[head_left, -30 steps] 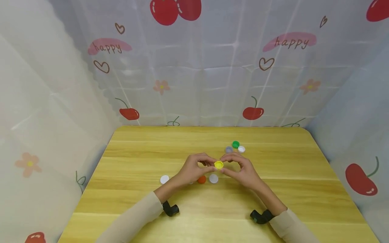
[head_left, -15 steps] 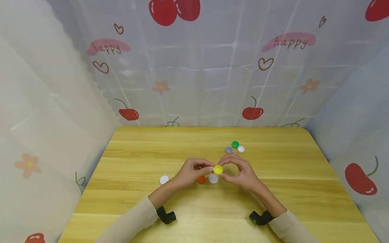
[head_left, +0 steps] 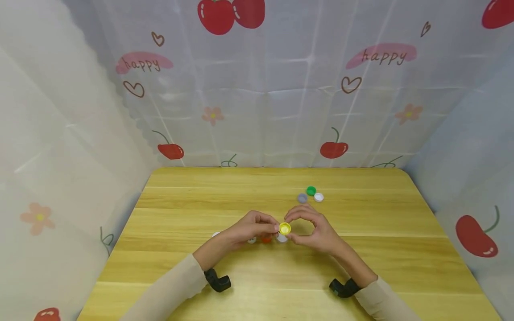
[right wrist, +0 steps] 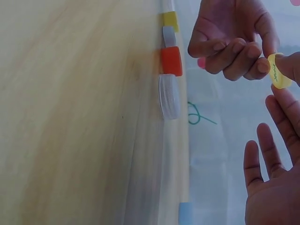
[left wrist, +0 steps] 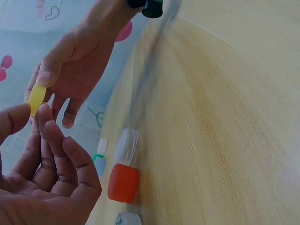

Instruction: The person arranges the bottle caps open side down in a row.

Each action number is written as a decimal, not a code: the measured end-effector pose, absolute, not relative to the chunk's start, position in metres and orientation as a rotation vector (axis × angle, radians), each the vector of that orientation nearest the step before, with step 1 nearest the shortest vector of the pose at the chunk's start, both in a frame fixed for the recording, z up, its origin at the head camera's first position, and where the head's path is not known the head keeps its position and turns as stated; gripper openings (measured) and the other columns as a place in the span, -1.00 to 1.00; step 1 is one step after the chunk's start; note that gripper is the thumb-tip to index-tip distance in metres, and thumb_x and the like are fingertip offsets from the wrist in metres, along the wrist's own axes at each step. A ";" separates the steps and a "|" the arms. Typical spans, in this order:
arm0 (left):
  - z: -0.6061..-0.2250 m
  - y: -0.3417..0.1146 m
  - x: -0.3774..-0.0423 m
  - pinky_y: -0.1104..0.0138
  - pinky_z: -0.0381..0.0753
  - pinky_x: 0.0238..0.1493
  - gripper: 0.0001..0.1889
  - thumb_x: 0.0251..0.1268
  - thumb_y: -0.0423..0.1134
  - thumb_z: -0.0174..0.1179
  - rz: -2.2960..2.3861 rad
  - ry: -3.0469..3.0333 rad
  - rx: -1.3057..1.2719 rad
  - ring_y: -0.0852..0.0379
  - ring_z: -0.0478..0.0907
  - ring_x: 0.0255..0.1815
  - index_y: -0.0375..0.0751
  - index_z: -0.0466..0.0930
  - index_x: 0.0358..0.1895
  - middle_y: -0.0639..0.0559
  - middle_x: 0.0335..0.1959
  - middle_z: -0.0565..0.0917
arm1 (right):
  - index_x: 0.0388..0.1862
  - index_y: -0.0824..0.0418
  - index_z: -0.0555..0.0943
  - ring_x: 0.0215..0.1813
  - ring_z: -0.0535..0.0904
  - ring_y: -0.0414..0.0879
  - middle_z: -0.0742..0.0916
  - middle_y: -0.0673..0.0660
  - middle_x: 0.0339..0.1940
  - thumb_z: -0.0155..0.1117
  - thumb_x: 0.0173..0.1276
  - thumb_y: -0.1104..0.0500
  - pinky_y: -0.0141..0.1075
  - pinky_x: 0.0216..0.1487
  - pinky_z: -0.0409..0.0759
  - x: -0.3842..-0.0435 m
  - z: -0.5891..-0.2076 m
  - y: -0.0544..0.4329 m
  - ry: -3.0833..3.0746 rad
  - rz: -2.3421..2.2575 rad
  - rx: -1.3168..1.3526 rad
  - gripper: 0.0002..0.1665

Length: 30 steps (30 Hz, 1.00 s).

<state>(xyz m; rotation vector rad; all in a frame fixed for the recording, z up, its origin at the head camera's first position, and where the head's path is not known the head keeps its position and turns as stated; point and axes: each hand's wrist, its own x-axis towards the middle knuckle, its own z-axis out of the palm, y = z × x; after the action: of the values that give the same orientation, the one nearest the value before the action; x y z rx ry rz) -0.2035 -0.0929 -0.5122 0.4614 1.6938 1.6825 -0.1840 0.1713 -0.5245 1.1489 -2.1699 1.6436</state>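
A yellow bottle cap (head_left: 285,228) is held above the table between the fingertips of both hands. My left hand (head_left: 249,229) pinches its left edge between thumb and fingers. My right hand (head_left: 315,228) grips the opposite edge with thumb and index finger, its other fingers spread in the right wrist view. In that view the yellow cap (right wrist: 278,72) stands edge-on with small dark marks. Under and near the hands lie an orange cap (head_left: 267,239), a clear whitish cap (head_left: 282,238) and a small white cap (head_left: 251,240), partly hidden by the left hand.
Farther back on the wooden table (head_left: 361,209) sit a green cap (head_left: 311,191), a grey cap (head_left: 302,198) and a white cap (head_left: 319,197), close together. Another yellow cap (right wrist: 170,19) shows in the right wrist view. A printed curtain (head_left: 265,125) stands behind the table.
Both hands keep hold of the yellow cap, which has come a little nearer and to the left. The left hand has lowered, now covering most of the white cap at far left.
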 end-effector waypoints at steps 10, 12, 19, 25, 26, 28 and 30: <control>-0.513 -0.094 -0.203 0.21 0.75 0.07 -0.71 0.54 -0.21 0.30 1.667 1.845 0.500 0.02 0.72 -0.08 -0.36 0.78 0.09 -0.34 -0.01 0.81 | 0.02 0.07 0.75 0.21 0.61 -0.04 0.79 0.07 0.02 0.68 0.18 0.37 -0.38 0.42 0.47 -0.183 -0.526 0.170 -2.259 1.500 1.101 -0.54; -0.514 -0.095 -0.203 0.22 0.75 0.07 -0.74 0.55 -0.19 0.31 1.642 1.952 0.557 0.02 0.73 -0.07 -0.30 0.80 0.06 -0.34 0.00 0.81 | 0.04 0.09 0.74 0.20 0.62 -0.06 0.78 0.07 0.04 0.68 0.20 0.34 -0.36 0.38 0.52 -0.183 -0.526 0.170 -2.291 1.470 1.062 -0.55; -0.515 -0.097 -0.202 0.35 0.73 -0.06 -0.86 0.55 -0.13 0.31 1.498 2.350 0.729 0.23 0.70 -0.18 0.00 0.83 -0.04 0.16 -0.18 0.82 | 0.01 0.06 0.74 0.04 0.66 0.00 0.77 0.06 -0.03 0.52 0.45 0.22 -0.23 0.08 0.70 -0.178 -0.525 0.169 -2.438 1.501 0.870 -0.79; -0.511 -0.095 -0.196 0.34 0.74 0.00 -0.88 0.54 -0.15 0.32 1.308 2.694 1.017 0.31 0.66 -0.12 0.01 0.81 -0.04 0.24 -0.13 0.78 | -0.04 0.17 0.74 -0.14 0.68 0.10 0.77 0.20 -0.13 0.15 0.74 0.08 -0.23 -0.09 0.76 -0.179 -0.524 0.167 -2.622 1.794 0.768 -0.73; -0.510 -0.095 -0.195 0.35 0.73 0.00 -0.89 0.53 -0.16 0.33 1.258 2.761 1.093 0.31 0.66 -0.10 0.00 0.81 -0.04 0.23 -0.13 0.78 | -0.03 0.24 0.73 -0.13 0.69 0.14 0.77 0.26 -0.12 0.08 0.77 0.08 -0.19 -0.07 0.77 -0.180 -0.524 0.166 -2.631 1.866 0.767 -0.66; -0.510 -0.093 -0.194 0.38 0.71 0.00 -0.90 0.52 -0.18 0.35 1.152 2.881 1.249 0.29 0.64 -0.08 0.00 0.80 -0.04 0.23 -0.14 0.77 | 0.00 0.35 0.71 -0.08 0.72 0.23 0.77 0.40 -0.08 -0.01 0.81 0.10 -0.11 -0.02 0.80 -0.181 -0.524 0.166 -2.619 2.003 0.782 -0.58; -0.510 -0.092 -0.194 0.41 0.69 -0.01 -0.91 0.50 -0.20 0.37 1.059 2.965 1.393 0.27 0.63 -0.07 0.01 0.79 -0.04 0.22 -0.15 0.76 | 0.03 0.38 0.70 0.00 0.75 0.21 0.78 0.46 -0.01 -0.05 0.82 0.11 -0.07 0.08 0.80 -0.181 -0.525 0.165 -2.602 2.077 0.778 -0.56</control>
<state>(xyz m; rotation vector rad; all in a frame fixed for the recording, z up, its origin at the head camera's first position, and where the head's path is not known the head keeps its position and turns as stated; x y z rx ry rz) -0.1937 -0.0922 -0.5102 1.3926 2.9649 1.0592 -0.1813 0.1652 -0.5245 0.7777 -2.6018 2.0769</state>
